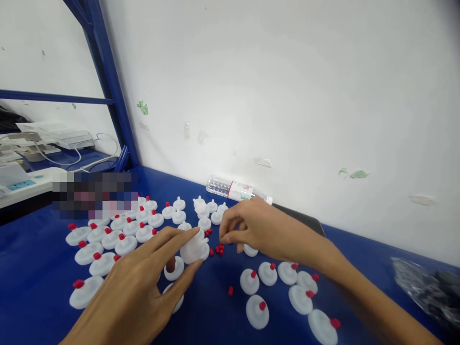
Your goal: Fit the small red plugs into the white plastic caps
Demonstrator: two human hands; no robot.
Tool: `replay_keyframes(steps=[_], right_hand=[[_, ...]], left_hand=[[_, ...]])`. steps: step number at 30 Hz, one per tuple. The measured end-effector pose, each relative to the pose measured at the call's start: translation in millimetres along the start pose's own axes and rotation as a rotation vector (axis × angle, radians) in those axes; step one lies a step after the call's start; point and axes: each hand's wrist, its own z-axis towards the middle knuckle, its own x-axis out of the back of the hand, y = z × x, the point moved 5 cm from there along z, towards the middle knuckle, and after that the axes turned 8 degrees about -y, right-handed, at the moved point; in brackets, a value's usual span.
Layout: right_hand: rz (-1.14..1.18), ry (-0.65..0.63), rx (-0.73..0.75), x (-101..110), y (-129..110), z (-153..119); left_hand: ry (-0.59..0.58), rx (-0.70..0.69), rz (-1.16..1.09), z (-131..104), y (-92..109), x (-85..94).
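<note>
My left hand [143, 273] grips a white plastic disc with a short nozzle [192, 248] by its edges, between thumb and fingers, tilted above the table. My right hand [247, 221] hovers just right of it, over a small pile of red caps [220, 249]. Its thumb and fingertips are pinched together; whatever they hold is hidden. One loose red cap [230, 291] lies apart, nearer to me. Around the hands lie white discs without caps [178, 217]. Capped white discs [125, 244] cover the left side, and more capped discs [269, 274] lie at the right.
A clear plastic bottle [239, 190] lies on its side by the wall, with a dark flat object [302, 218] beside it. At the right edge is a crumpled clear plastic bag [424, 287]. A blue metal frame [111, 86] and a white power strip [36, 184] stand left.
</note>
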Motion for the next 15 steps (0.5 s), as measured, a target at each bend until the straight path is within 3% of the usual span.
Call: replay_keyframes(steps=[4,11,15], right_hand=[[0.173,0.069,0.114,10,-12,-3],[0.278,0.071,0.158,5,-18,-1],[0.434,-0.078,0.172,-1,-17,3]], left_hand=[[0.017,-0.009,-0.014,2,2,1.1],[0.006,-0.048,-0.039,1,2,0.6],[-0.025,-0.057,-0.096,0,2,-2.0]])
